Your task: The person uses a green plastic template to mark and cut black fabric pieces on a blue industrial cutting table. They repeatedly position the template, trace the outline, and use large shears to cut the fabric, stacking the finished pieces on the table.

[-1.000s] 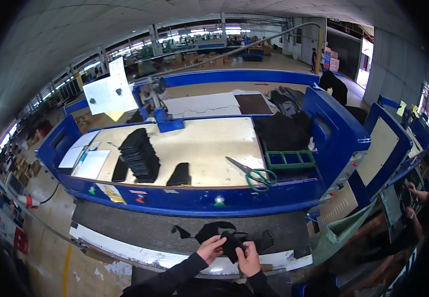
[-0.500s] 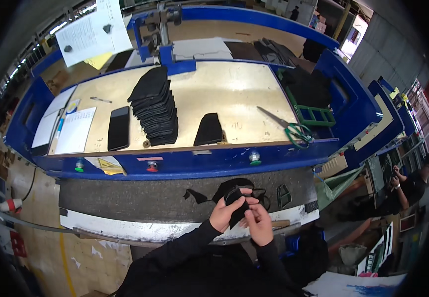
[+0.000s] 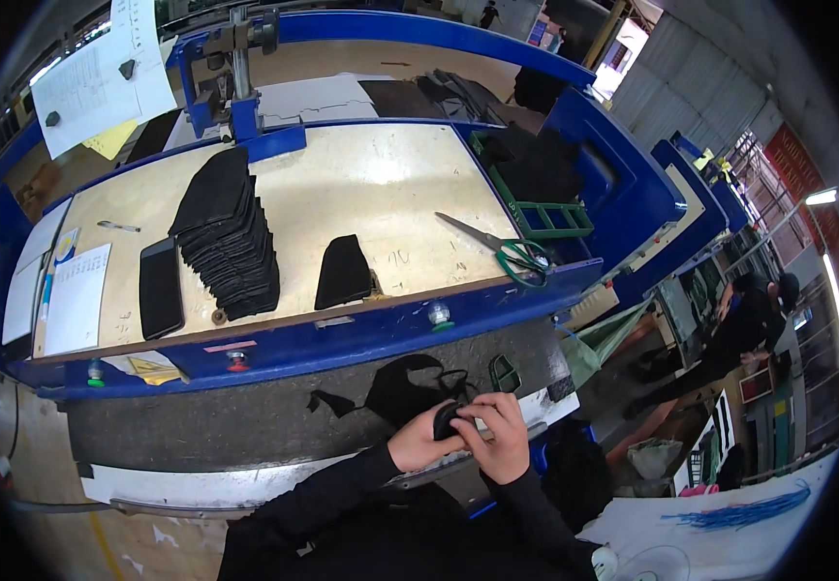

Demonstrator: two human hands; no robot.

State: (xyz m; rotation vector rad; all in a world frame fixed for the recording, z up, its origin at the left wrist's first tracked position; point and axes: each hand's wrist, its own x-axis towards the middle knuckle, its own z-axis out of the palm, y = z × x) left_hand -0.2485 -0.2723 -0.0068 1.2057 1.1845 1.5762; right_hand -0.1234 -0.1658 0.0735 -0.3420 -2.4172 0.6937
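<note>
Both hands come together over the front edge of the dark work surface. My left hand (image 3: 421, 443) is closed round a small, dark black fabric piece (image 3: 446, 421), bent between the fingers. My right hand (image 3: 499, 441) pinches its upper edge with thumb and fingertips; much of the piece is hidden by the hands. Just beyond them lies a black offcut (image 3: 402, 389) with cut-out gaps and thin strips. To its right sits a small green-edged cutting die (image 3: 504, 374). On the pale board above stand a leaning stack of black cut pieces (image 3: 231, 247) and one single black piece (image 3: 344, 273).
Green-handled scissors (image 3: 521, 259) lie at the board's right, beside a green crate (image 3: 555, 221). A phone (image 3: 161, 289), paper sheet (image 3: 78, 300) and pen (image 3: 119, 227) are at left. Buttons line the blue machine front (image 3: 284, 356). A person (image 3: 744, 320) is bending farther right.
My view has turned right, so the bench appears shifted left. The black piece, earlier held upright, is now bent lower between my hands, and my right hand has moved up onto its edge.
</note>
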